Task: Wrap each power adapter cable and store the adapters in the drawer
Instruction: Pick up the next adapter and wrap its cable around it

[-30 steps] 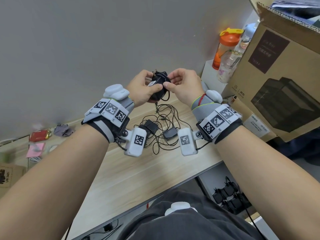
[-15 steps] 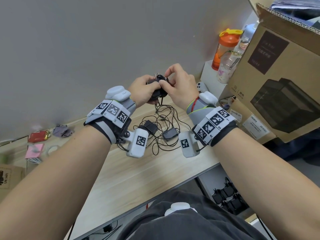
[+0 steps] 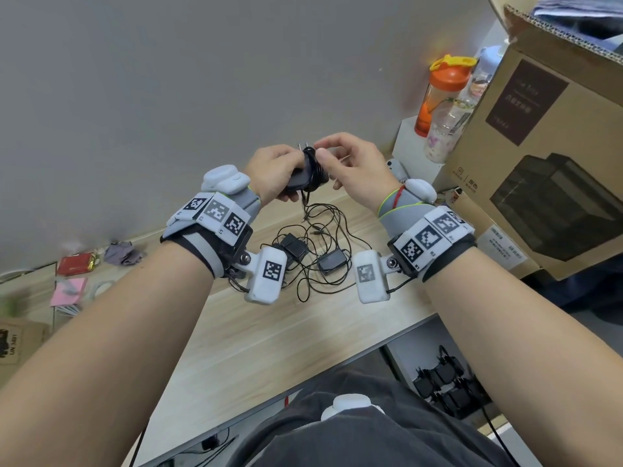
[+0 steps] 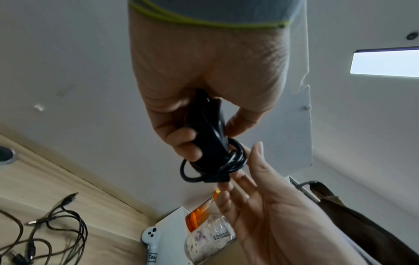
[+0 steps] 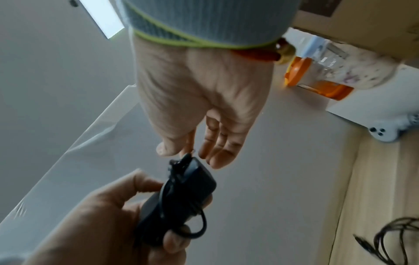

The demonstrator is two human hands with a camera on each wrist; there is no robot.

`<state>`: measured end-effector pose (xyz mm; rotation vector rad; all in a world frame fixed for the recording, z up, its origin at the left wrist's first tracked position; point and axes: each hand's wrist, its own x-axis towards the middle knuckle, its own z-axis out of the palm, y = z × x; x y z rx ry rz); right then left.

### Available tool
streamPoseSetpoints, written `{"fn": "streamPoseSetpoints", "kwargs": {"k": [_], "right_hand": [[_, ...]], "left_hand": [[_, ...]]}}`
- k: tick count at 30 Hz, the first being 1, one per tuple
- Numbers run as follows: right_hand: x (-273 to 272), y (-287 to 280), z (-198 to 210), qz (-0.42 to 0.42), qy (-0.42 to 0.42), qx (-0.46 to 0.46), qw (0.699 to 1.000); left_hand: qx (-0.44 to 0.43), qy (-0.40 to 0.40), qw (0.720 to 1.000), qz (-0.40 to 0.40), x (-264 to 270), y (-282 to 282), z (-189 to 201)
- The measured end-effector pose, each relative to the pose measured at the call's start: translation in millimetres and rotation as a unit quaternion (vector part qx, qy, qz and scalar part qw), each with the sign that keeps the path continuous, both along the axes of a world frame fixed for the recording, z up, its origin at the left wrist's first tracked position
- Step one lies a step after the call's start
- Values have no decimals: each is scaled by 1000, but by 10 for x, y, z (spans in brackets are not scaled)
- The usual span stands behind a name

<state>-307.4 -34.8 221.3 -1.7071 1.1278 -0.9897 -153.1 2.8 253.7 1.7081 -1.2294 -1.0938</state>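
Note:
My left hand (image 3: pixel 285 168) grips a black power adapter (image 3: pixel 303 176) above the desk, prongs pointing away from me. Its cable (image 4: pixel 226 161) is coiled round the body in several turns. My right hand (image 3: pixel 325 151) pinches the cable's end (image 5: pixel 187 156) between thumb and index finger at the adapter's top, the other fingers held straight. Two more adapters (image 3: pixel 332 261) (image 3: pixel 293 246) lie on the desk amid tangled black cables (image 3: pixel 323 227). An open drawer (image 3: pixel 404 362) under the desk at lower right holds several wrapped adapters (image 3: pixel 441 385).
A big cardboard box (image 3: pixel 539 156) stands at the right. An orange bottle (image 3: pixel 441 92) and a clear bottle (image 3: pixel 448 129) stand on a white box (image 3: pixel 409 146) behind my right hand. A grey partition (image 3: pixel 168 96) backs the desk. Small items (image 3: pixel 74 264) lie at far left.
My right hand has carried the cable over the top of the adapter and now pinches it there with the other fingers spread. The left hand still holds the adapter in nearly the same place.

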Motion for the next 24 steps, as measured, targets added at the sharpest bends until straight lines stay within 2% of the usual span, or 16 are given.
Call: {"fn": "streamPoseSetpoints", "kwargs": {"k": [3,5,8,12,15,17,21,24], "right_hand": [[-34,-6,-20,44,-73,31,996],[-31,10,-20,54,-90,47,993],[-20,-33,-39,2,-117,68,991],[-45,-77,-53,-81,-60,45,994],[-48,-96,-70,-106,-2,27,994],[-39,-99,-62,-90,-2,53,995],[-54,-29,2,-22,-80,115,990],[-75,-19,-26,-11,-66,111,992]], "left_hand": [[5,23,1000,10,14,1,22],[-9,2,1000,-9,7,0,0],[-27,-28,999,-35,-4,31,-38],[-14,-14,997,-78,-29,81,-1],[-7,-20,995,-96,-42,87,22],[-4,-29,995,-93,-38,80,18],[-7,-58,995,-80,-34,62,-9],[-12,-81,993,-83,-46,65,-34]]}}
